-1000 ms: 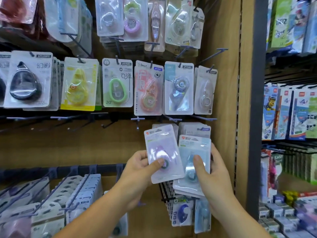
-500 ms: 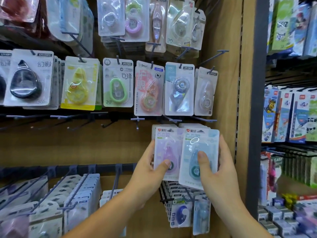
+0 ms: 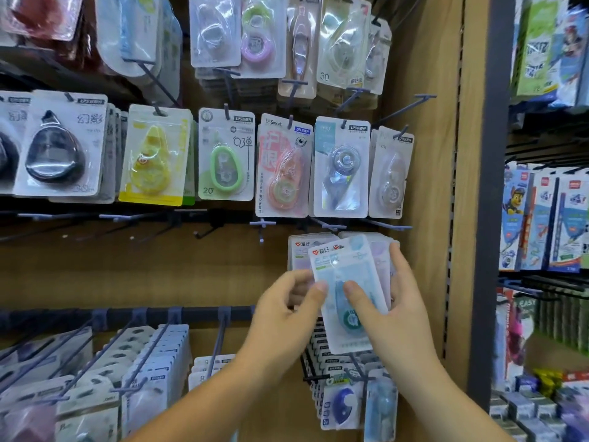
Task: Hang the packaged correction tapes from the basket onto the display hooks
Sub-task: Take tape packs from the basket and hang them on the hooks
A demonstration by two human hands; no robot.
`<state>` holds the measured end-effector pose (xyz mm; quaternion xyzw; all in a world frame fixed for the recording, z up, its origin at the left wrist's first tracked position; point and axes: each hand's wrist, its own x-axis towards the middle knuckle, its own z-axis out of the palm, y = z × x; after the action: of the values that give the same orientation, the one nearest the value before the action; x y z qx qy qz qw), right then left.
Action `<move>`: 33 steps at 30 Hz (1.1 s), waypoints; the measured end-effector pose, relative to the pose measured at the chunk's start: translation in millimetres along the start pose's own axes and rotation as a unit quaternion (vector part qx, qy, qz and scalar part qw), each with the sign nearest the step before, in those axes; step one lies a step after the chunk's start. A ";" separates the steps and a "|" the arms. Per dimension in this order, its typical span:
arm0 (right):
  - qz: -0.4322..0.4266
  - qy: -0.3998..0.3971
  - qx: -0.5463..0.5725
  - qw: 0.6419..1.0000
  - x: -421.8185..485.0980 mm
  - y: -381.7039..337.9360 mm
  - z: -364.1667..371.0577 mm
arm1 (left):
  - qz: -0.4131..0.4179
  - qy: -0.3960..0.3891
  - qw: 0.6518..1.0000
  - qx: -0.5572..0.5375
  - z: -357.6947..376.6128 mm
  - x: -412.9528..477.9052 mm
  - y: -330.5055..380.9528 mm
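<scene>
Now blue pack [image 3: 345,275] covers purple pack [image 3: 381,257]. My left hand [image 3: 287,309] and right hand [image 3: 400,317] pinch it, hook [image 3: 332,227] just above.

Wooden back panel [image 3: 424,186], dark grey upright post [image 3: 490,218], cartoon-dog blue packs [image 3: 512,213] on the neighbouring rack, yellow packets [image 3: 548,378] low right.

- A single head-worn wide-angle view is given.
- It is aimed forward and slightly down at a wooden display wall [image 3: 424,186], seen from close range.
- The left hand [image 3: 283,317] and right hand [image 3: 401,317] are seen entering from the bottom edge.
- The packaged correction tape [image 3: 347,275] held by both is framed just right of centre.
- A neighbouring shelf unit [image 3: 490,218] is caught at the right edge.
</scene>
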<state>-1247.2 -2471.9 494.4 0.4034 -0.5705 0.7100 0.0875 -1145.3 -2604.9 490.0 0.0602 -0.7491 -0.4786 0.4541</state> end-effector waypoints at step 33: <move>-0.007 0.063 -0.004 0.998 -11.4 -9.0 -16.4 | 0.017 -0.062 0.996 -0.062 6.2 8.0 -14.3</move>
<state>-1242.2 -2450.7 493.0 0.3615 -0.5633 0.7315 0.1301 -1159.5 -2612.6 483.1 -0.0107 -0.7456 -0.5195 0.4174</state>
